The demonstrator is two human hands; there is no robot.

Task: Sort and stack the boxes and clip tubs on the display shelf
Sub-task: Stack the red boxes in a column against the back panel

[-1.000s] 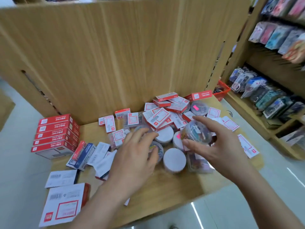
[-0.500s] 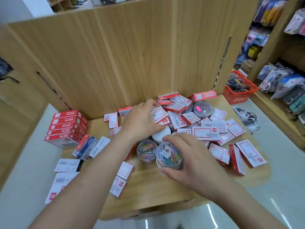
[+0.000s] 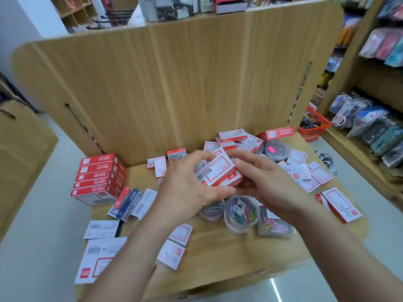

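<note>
My left hand and my right hand hold a small bunch of red-and-white boxes between them, lifted a little above the wooden shelf. Just below my hands stand clear clip tubs full of coloured clips, with a flat clear clip case to their right. More red-and-white boxes lie in a loose heap at the back right. At the left stands a neat stack of larger red boxes.
Loose boxes lie scattered on the shelf's left front and right side. A dark round tub with a pink sticker sits at the back. A wooden back panel rises behind. A red basket and stocked racks stand at the right.
My right hand has let go of the clip tub, which now stands on the shelf. Both hands have come together and lifted a bunch of small boxes.
</note>
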